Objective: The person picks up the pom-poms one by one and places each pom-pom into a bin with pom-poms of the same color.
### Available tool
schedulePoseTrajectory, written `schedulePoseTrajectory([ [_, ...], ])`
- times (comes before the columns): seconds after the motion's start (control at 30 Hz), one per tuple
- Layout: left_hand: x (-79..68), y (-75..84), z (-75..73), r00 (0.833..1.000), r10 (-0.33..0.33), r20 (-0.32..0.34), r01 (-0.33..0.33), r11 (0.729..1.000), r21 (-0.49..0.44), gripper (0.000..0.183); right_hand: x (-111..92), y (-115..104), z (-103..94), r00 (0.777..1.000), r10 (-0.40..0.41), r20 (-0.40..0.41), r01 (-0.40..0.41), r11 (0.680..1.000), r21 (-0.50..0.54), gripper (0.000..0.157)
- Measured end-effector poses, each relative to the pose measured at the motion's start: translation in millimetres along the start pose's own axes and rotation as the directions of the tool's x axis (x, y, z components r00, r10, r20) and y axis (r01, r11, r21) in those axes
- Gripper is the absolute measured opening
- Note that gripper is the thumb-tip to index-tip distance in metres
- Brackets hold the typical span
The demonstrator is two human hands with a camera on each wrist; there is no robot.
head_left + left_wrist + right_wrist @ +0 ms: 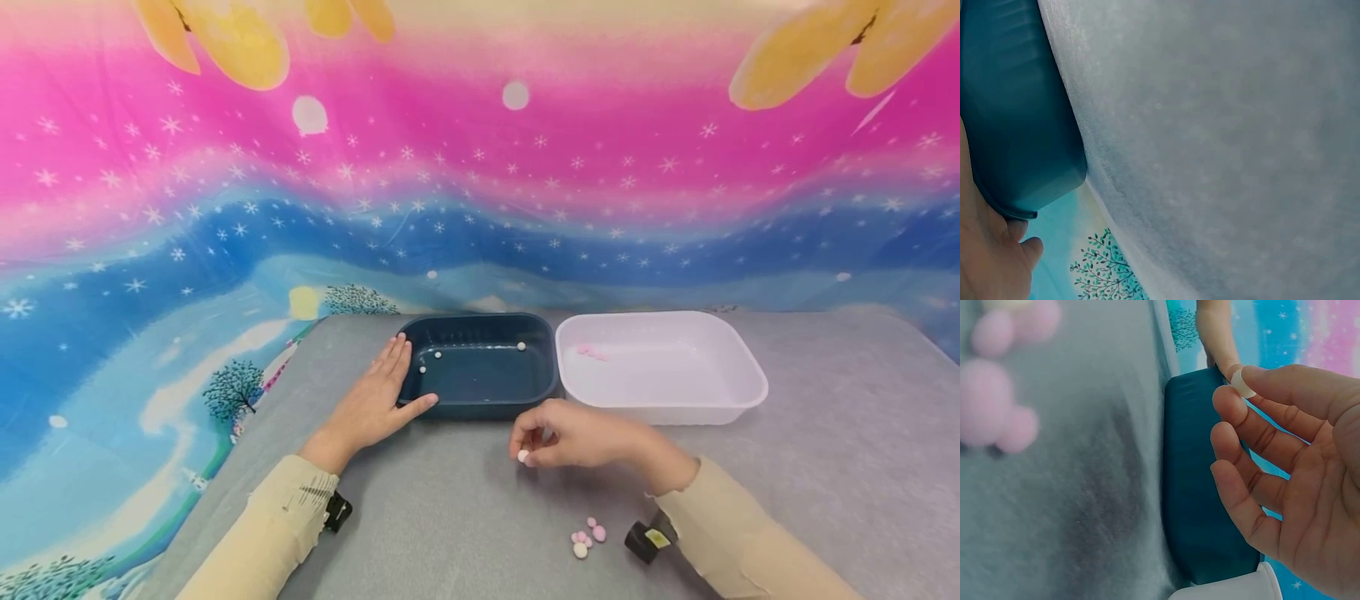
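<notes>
My right hand [573, 435] pinches a small white ball [1242, 384] between thumb and fingertips, just in front of the dark blue-green tray [480, 411]. My left hand [378, 404] lies along that tray's left end, fingers straight at the rim and thumb at the front corner. Several white balls, one of them this ball [521, 346], lie scattered inside the dark tray. On the cloth nearer to me sits a small cluster of pink balls [599, 533] with one white ball [580, 551] beside them.
A white tray [663, 408] stands right beside the dark one and holds several pink balls [592, 354] at its left. Grey cloth [450, 508] covers the table. Behind hangs a colourful printed backdrop [480, 183].
</notes>
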State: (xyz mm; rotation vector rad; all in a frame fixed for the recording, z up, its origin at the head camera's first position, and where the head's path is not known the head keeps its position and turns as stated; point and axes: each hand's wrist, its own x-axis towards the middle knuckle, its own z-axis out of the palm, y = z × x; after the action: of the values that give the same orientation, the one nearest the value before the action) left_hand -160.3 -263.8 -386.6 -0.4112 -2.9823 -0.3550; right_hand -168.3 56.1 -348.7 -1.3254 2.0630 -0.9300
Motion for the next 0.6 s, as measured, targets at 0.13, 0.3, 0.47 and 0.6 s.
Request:
schedulePoseTrajectory([
  [0.13, 0.1, -0.3, 1.0, 1.0, -0.002, 0.005, 0.002, 1.0, 0.005, 0.097, 1.3, 0.9, -2.1, 1.0, 0.011, -0.01, -0.011, 1.0, -0.001, 0.01],
  [0.3, 0.3, -0.4, 0.9, 1.0, -0.002, 0.001, 0.002, 1.0, 0.002, 0.097, 2.9, 2.5, -3.6, 1.0, 0.017, -0.018, -0.017, 1.0, -0.007, 0.01],
  [0.47, 0.3, -0.4, 0.8, 1.0, 0.002, -0.003, -0.002, 1.0, 0.004, 0.097, 3.3, 3.2, -6.2, 0.999, 0.023, -0.029, -0.023, 1.0, -0.002, 0.011],
  [0.6, 0.3, 0.0, 0.3, 1.0, 0.004, -0.005, -0.004, 1.0, 0.006, 0.097, 3.2, 2.3, -8.4, 0.999, 0.044, -0.033, -0.043, 0.999, 0.012, 0.011],
])
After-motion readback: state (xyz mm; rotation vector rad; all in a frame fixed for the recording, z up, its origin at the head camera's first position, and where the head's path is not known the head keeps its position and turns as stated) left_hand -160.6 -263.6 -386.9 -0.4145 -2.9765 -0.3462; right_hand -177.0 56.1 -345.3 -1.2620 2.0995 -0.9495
